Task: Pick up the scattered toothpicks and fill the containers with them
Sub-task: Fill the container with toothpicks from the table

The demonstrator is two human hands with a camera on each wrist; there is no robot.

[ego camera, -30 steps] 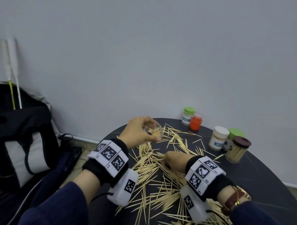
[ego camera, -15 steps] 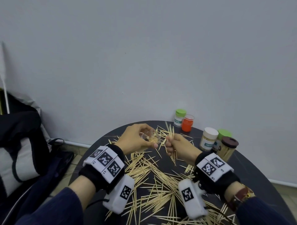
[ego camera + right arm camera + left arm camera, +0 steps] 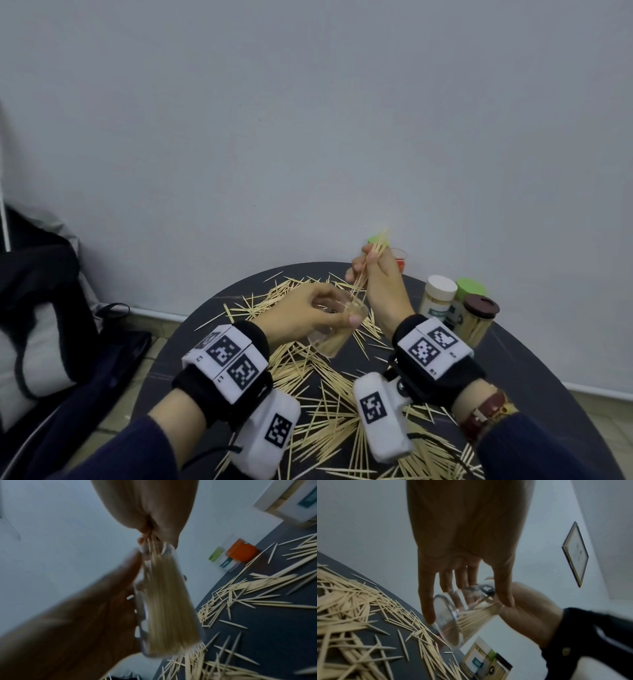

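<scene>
My left hand (image 3: 308, 313) grips a clear plastic container (image 3: 337, 334) above the round dark table (image 3: 534, 373); the container is partly filled with toothpicks (image 3: 476, 616). My right hand (image 3: 373, 274) pinches a small bundle of toothpicks (image 3: 371, 260), held upright with its lower ends at the container's mouth. In the right wrist view the bundle (image 3: 152, 547) runs from my fingertips into the clear container (image 3: 169, 608), which the left hand (image 3: 85, 615) holds. Many loose toothpicks (image 3: 329, 404) lie scattered over the table.
Capped jars stand at the table's far right: a white-lidded one (image 3: 438, 296), a brown-lidded one (image 3: 478, 320), a green-lidded one (image 3: 471, 287). An orange container (image 3: 399, 258) sits behind my right hand by the wall. A dark bag (image 3: 41, 308) rests on the left.
My right hand rose from the table with a pinch of toothpicks and brought it to the container's mouth. The left hand lowered the container slightly and tilted it toward the right hand.
</scene>
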